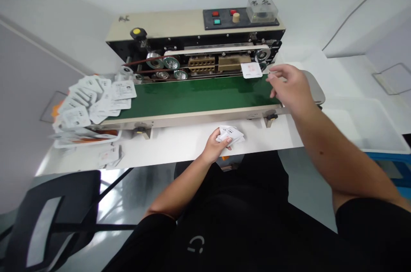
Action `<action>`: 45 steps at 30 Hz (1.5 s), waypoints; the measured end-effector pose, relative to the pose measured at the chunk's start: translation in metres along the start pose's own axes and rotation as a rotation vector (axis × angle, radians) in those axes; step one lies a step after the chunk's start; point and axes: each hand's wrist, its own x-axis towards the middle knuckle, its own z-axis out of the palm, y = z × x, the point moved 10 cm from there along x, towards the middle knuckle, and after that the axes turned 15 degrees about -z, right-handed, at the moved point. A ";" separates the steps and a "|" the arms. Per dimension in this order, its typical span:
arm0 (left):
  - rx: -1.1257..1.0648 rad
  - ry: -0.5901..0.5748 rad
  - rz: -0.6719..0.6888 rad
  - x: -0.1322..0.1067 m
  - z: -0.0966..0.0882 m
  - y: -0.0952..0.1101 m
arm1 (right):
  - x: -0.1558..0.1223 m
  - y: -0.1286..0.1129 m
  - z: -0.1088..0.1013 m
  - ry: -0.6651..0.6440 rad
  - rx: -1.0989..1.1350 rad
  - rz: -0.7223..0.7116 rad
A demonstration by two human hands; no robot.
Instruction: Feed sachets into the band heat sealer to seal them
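My left hand [217, 144] rests on the white table edge, closed round a small stack of white pouches [231, 134]. My right hand [289, 88] hovers over the right end of the green conveyor belt [199, 95], fingers loosely apart and holding nothing. Just left of its fingertips a single white pouch [251, 70] stands on the belt with its top edge in the sealing machine's [192, 45] slot.
Several sealed pouches [93, 100] are heaped at the belt's left end, spilling onto a tray [86, 140]. A few more lie on the table [111, 155]. White bins [362, 122] stand to the right. A black chair [48, 216] is at lower left.
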 end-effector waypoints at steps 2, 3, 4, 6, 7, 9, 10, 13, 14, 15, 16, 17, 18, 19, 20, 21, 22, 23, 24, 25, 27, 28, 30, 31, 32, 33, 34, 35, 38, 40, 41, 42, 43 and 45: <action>-0.011 0.002 -0.010 0.000 0.000 -0.001 | -0.047 -0.012 -0.003 -0.062 -0.126 -0.031; -0.018 0.006 -0.015 0.000 0.000 -0.002 | -0.072 -0.014 0.003 -0.117 -0.153 -0.049; -0.023 0.009 -0.021 0.000 0.000 -0.002 | -0.096 -0.013 0.011 -0.174 -0.160 -0.066; -0.022 0.011 -0.025 0.000 0.000 -0.003 | -0.139 0.001 0.028 -0.241 -0.150 -0.043; -0.015 0.006 -0.022 0.000 0.001 -0.003 | -0.156 0.012 0.038 -0.261 -0.132 -0.008; 0.007 -0.016 -0.010 0.000 0.002 -0.003 | -0.181 0.033 0.053 -0.257 -0.103 0.053; 0.020 -0.027 -0.003 -0.001 0.002 -0.004 | -0.189 0.042 0.059 -0.252 -0.102 0.072; 0.068 -0.030 0.007 -0.002 0.002 -0.004 | -0.198 0.052 0.066 -0.236 -0.151 0.084; 0.085 -0.023 0.006 -0.002 0.002 -0.004 | -0.198 0.052 0.065 -0.229 -0.167 0.078; 0.101 -0.015 0.005 -0.003 0.002 -0.003 | -0.197 0.050 0.064 -0.219 -0.173 0.066; 0.113 -0.011 0.007 -0.003 0.002 -0.002 | -0.195 0.048 0.063 -0.207 -0.170 0.052; 0.122 -0.010 0.010 -0.003 0.003 -0.001 | -0.194 0.046 0.062 -0.197 -0.159 0.039; 0.128 -0.011 0.016 -0.004 0.004 0.000 | -0.193 0.045 0.061 -0.188 -0.143 0.030; 0.130 -0.014 0.021 -0.004 0.005 0.001 | -0.194 0.045 0.061 -0.179 -0.120 0.032; 0.131 -0.018 0.025 -0.004 0.006 0.001 | -0.195 0.048 0.061 -0.167 -0.085 0.051; 0.132 -0.022 0.027 -0.003 0.007 0.001 | -0.197 0.053 0.061 -0.146 -0.036 0.086; 0.133 -0.026 0.027 -0.002 0.007 0.000 | -0.200 0.059 0.060 -0.112 0.026 0.134; 0.133 -0.028 0.025 -0.001 0.007 -0.001 | -0.203 0.066 0.060 -0.069 0.095 0.185; 0.132 -0.029 0.023 0.000 0.006 -0.002 | -0.206 0.072 0.059 -0.024 0.162 0.228; 0.130 -0.028 0.020 0.001 0.006 -0.004 | -0.208 0.077 0.059 0.018 0.218 0.257; 0.125 -0.025 0.014 0.003 0.004 -0.007 | -0.210 0.082 0.059 0.064 0.279 0.280; 0.124 -0.024 0.012 0.004 0.003 -0.008 | -0.209 0.083 0.059 0.070 0.286 0.283; 0.122 -0.028 0.012 0.005 0.003 -0.008 | -0.209 0.083 0.059 0.076 0.281 0.289; 0.121 -0.033 0.013 0.005 0.003 -0.008 | -0.209 0.083 0.057 0.088 0.275 0.289; 0.119 -0.039 0.015 0.005 0.004 -0.008 | -0.209 0.082 0.056 0.102 0.269 0.286; 0.116 -0.047 0.015 0.005 0.004 -0.008 | -0.209 0.082 0.054 0.118 0.263 0.282; 0.114 -0.055 0.016 0.005 0.005 -0.007 | -0.209 0.082 0.052 0.133 0.255 0.280; 0.112 -0.062 0.018 0.005 0.006 -0.006 | -0.209 0.082 0.049 0.148 0.245 0.279; 0.099 -0.082 0.033 0.004 0.009 -0.004 | -0.210 0.083 0.042 0.194 0.194 0.271; 0.083 -0.090 0.039 0.004 0.010 -0.003 | -0.211 0.083 0.036 0.236 0.159 0.264; 0.077 -0.093 0.036 0.004 0.010 -0.003 | -0.211 0.083 0.034 0.261 0.153 0.266; 0.071 -0.094 0.031 0.004 0.010 -0.004 | -0.212 0.084 0.033 0.285 0.163 0.275; 0.065 -0.094 0.027 0.004 0.009 -0.005 | -0.212 0.086 0.033 0.310 0.190 0.290; 0.057 -0.094 0.019 0.004 0.009 -0.006 | -0.214 0.090 0.035 0.355 0.279 0.330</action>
